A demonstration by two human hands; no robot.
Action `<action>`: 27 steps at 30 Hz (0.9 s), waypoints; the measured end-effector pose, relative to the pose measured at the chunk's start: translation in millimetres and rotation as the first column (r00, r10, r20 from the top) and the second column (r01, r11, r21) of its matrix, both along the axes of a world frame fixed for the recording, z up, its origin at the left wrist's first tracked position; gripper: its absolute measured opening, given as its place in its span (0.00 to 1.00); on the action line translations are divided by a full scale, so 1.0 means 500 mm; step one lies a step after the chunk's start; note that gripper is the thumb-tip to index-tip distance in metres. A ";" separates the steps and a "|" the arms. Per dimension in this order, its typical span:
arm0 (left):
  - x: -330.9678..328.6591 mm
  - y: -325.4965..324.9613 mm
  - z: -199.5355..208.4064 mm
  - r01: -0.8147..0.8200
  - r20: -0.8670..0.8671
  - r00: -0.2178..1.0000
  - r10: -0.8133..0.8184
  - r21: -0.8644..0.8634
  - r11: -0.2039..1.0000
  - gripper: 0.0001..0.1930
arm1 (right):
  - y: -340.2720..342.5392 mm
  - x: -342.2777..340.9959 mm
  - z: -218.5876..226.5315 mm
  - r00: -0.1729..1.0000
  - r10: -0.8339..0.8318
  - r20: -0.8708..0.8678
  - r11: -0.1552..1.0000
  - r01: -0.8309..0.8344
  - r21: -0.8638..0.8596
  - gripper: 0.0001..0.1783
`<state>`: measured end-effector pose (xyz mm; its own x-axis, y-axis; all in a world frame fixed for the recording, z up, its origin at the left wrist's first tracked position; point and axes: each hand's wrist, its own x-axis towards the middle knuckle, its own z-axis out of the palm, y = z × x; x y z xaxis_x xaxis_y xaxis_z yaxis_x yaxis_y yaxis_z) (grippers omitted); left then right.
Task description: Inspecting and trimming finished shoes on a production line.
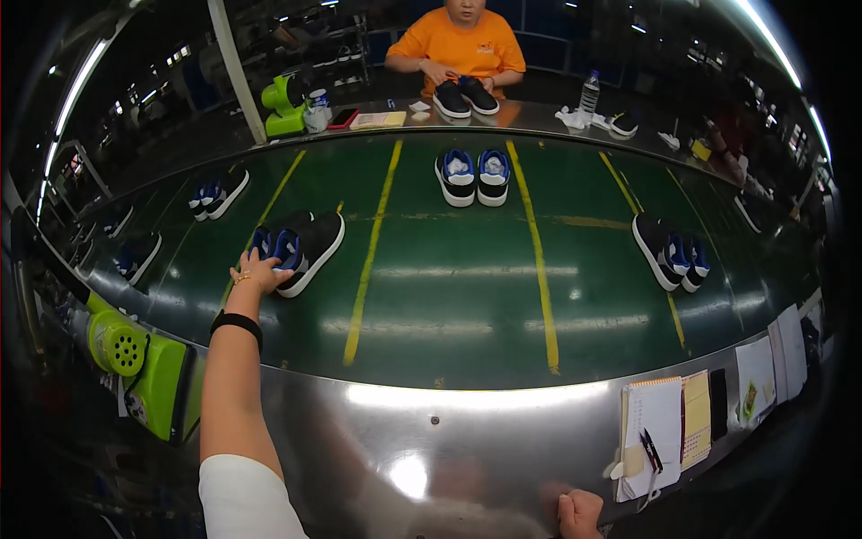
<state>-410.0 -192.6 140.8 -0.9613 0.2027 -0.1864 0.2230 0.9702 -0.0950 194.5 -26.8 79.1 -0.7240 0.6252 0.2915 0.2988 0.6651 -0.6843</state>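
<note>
Right hand (580, 514) in a fist; left hand (260, 272) at the dark shoes (314, 247).
Whether the left one clamps them, I cannot tell; they sit just beyond it on the green belt (449, 314), another pair (456, 182) farther off to its right.

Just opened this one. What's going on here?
The wearer's left hand is at the heel end of a pair of dark, white-soled shoes on a long green surface; whether it grips them isn't clear. The right hand is curled at the lower edge, near a notepad, with nothing visible in it. More pairs stand spaced along the green surface. Across it, a person in an orange shirt has both hands at another dark pair.
</note>
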 end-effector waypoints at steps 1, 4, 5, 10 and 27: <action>-0.021 -0.014 -0.012 -0.021 0.060 0.998 0.021 0.003 1.000 0.32 | -0.005 0.002 -0.002 0.999 -0.032 -0.011 0.999 0.032 0.005 0.13; -0.070 0.005 -0.078 0.123 0.007 0.992 -0.123 -0.025 0.992 0.35 | -0.014 0.014 -0.008 0.992 -0.009 0.123 0.977 0.035 -0.209 0.10; -0.060 -0.001 -0.073 0.205 -0.082 0.975 -0.204 0.002 0.979 0.36 | -0.014 0.004 -0.008 0.998 -0.002 0.059 0.988 0.011 -0.157 0.09; 0.085 0.016 -0.012 0.048 0.182 0.966 -0.183 0.572 0.819 0.26 | -0.012 -0.009 -0.035 0.999 -0.003 0.032 0.995 0.006 -0.100 0.06; 0.843 -0.017 0.060 0.762 0.016 0.392 -0.920 0.555 0.334 0.23 | -0.032 -0.056 -0.038 0.974 0.057 -0.218 0.977 -0.100 -0.188 0.33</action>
